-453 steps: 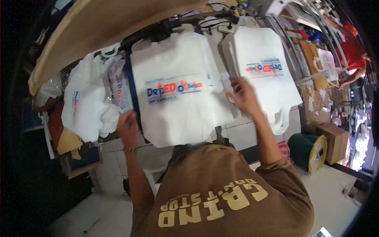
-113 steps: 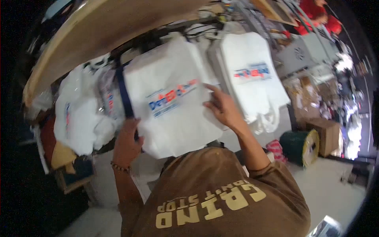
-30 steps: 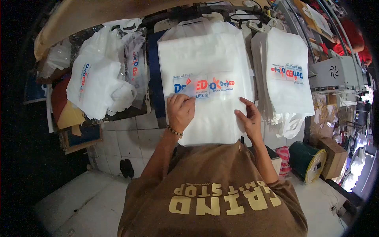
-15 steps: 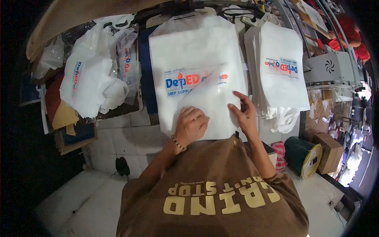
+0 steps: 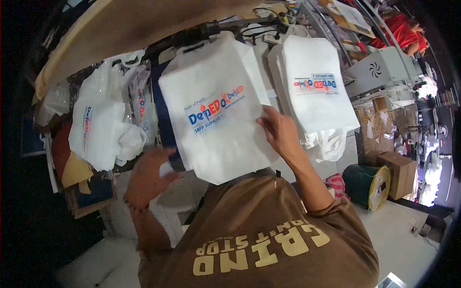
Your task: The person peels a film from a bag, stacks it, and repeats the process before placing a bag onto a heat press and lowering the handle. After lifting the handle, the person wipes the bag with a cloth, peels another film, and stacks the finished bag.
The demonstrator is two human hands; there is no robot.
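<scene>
A white bag (image 5: 221, 144) with blue and red print lies in front of me, on top of other white bags. My right hand (image 5: 282, 130) is at its right edge, thumb and fingertips closed on the bag's side. Off the bag's left side, my left hand (image 5: 152, 175) is in the air, smeared by motion, with thumb and fingers apart and nothing in it. A beaded bracelet is on that wrist. The bag's printed face looks flat.
A stack of printed white bags (image 5: 314, 105) lies to the right. More white bags (image 5: 98, 117) lie at the left. A grey machine (image 5: 379, 72), a green spool (image 5: 360, 185) and a cardboard box (image 5: 401, 173) are at the right. A person in red (image 5: 401, 33) is at the upper right.
My left hand has left the bag and moved left, opening. The raised fold across the print has gone down. My right hand has shifted slightly up and left in view.
</scene>
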